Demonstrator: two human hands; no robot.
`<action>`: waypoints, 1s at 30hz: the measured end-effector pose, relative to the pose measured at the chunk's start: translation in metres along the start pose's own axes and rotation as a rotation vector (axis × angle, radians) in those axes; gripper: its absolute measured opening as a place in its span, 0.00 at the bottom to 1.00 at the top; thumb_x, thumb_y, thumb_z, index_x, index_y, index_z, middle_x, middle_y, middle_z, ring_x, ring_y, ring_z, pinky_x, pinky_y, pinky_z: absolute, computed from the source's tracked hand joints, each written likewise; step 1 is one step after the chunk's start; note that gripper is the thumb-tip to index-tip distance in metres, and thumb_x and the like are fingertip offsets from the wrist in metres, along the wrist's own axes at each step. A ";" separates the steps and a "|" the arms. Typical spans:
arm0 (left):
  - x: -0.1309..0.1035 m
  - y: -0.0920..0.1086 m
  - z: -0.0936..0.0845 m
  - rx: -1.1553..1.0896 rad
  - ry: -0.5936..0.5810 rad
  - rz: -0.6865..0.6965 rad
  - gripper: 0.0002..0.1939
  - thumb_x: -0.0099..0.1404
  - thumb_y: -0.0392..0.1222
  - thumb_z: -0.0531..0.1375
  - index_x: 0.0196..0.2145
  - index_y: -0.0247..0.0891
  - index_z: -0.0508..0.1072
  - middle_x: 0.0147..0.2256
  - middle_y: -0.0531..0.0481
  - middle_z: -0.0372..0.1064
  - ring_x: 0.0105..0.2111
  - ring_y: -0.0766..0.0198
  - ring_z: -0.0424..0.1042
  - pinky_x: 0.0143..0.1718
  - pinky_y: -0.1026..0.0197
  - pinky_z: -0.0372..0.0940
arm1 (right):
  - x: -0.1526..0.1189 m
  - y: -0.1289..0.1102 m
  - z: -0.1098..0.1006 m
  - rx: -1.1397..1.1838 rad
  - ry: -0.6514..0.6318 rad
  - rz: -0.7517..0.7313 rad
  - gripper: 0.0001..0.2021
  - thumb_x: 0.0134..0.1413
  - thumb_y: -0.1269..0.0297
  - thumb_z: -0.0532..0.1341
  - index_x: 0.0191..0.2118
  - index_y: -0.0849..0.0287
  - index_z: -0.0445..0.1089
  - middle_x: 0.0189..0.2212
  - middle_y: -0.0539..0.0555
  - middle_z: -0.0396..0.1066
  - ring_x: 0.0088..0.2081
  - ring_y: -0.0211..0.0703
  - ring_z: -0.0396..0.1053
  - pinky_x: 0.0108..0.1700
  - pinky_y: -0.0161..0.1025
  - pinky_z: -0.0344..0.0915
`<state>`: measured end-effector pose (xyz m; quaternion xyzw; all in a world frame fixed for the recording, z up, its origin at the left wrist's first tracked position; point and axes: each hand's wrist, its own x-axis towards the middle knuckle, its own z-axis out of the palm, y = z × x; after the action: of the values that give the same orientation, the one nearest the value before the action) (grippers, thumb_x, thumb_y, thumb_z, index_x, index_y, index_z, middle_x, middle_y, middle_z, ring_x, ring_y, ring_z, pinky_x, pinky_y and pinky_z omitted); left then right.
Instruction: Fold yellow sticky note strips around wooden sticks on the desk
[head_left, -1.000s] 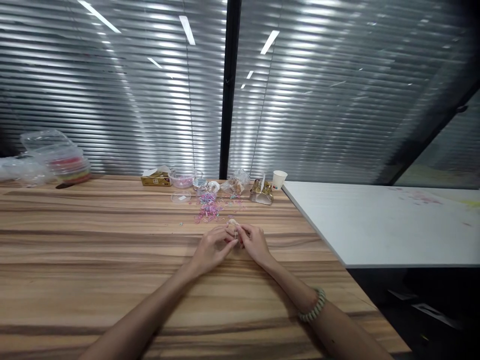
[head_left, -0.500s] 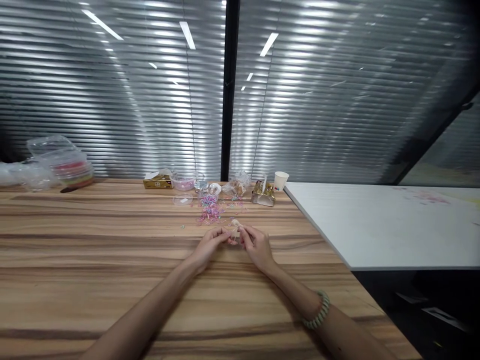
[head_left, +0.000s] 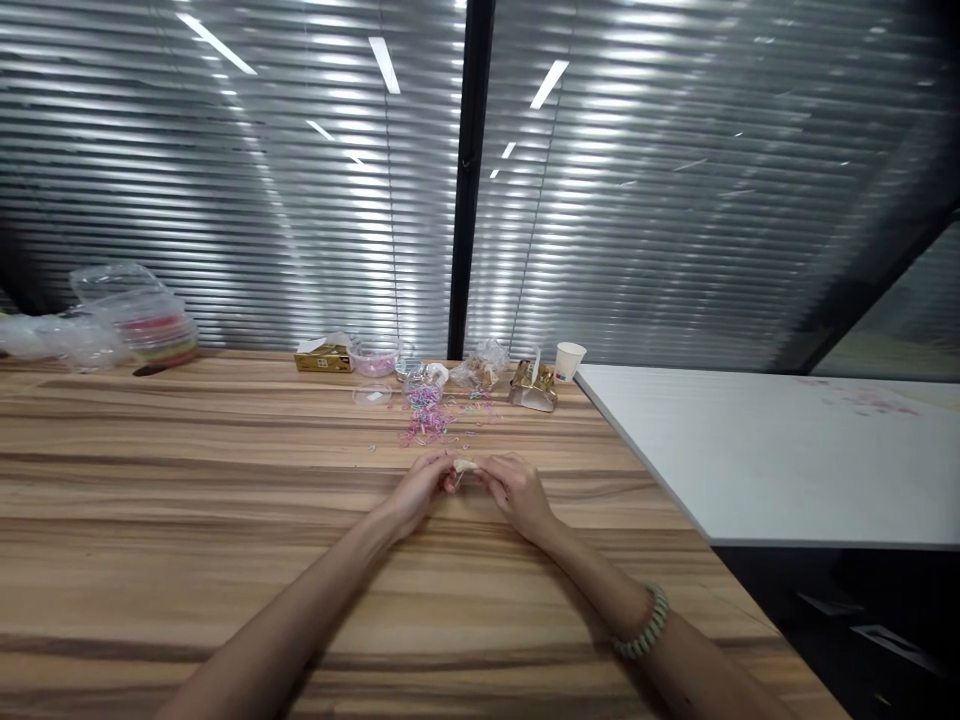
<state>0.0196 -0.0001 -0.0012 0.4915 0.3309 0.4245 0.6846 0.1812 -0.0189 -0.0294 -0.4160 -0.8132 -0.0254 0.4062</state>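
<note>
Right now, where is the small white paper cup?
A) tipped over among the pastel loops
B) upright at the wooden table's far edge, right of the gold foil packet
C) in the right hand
B: the small white paper cup stands upright beside the gold foil packet, clear of both hands.

— What are the hands doing?
— The left hand (head_left: 417, 490) and right hand (head_left: 516, 492) meet over the wooden worktop (head_left: 187, 500), pinching a small pale piece (head_left: 465, 466) between them.
— And behind?
— A scatter of pastel loops (head_left: 427, 425), a paper cup (head_left: 569, 360), a gold box (head_left: 324, 357).
</note>
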 end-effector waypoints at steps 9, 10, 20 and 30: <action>0.003 -0.006 -0.008 0.223 0.019 0.053 0.10 0.55 0.44 0.57 0.24 0.34 0.65 0.21 0.57 0.59 0.19 0.73 0.59 0.25 0.67 0.53 | 0.002 0.004 -0.006 -0.145 -0.109 -0.172 0.11 0.57 0.72 0.50 0.41 0.58 0.67 0.31 0.54 0.69 0.34 0.41 0.63 0.36 0.37 0.57; 0.003 -0.006 -0.009 0.270 0.017 0.073 0.11 0.56 0.45 0.56 0.24 0.34 0.64 0.20 0.57 0.58 0.19 0.73 0.59 0.25 0.67 0.53 | 0.002 0.005 -0.006 -0.154 -0.115 -0.177 0.11 0.57 0.73 0.50 0.42 0.58 0.67 0.32 0.54 0.68 0.34 0.41 0.63 0.36 0.37 0.57; 0.000 -0.005 -0.012 0.758 0.016 0.344 0.11 0.61 0.46 0.50 0.27 0.36 0.64 0.23 0.55 0.60 0.21 0.69 0.62 0.24 0.66 0.56 | 0.001 0.004 -0.005 -0.223 -0.149 -0.147 0.10 0.57 0.72 0.52 0.41 0.57 0.68 0.28 0.53 0.67 0.32 0.41 0.63 0.34 0.36 0.55; -0.002 -0.005 -0.010 1.082 0.088 0.550 0.10 0.62 0.40 0.50 0.26 0.37 0.66 0.27 0.50 0.63 0.28 0.64 0.62 0.29 0.62 0.57 | 0.000 -0.003 -0.003 -0.192 -0.260 -0.085 0.11 0.59 0.66 0.49 0.36 0.58 0.69 0.26 0.53 0.72 0.27 0.37 0.67 0.31 0.32 0.55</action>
<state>0.0110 0.0008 -0.0093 0.8192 0.3885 0.3773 0.1889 0.1814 -0.0219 -0.0269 -0.4179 -0.8696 -0.0660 0.2545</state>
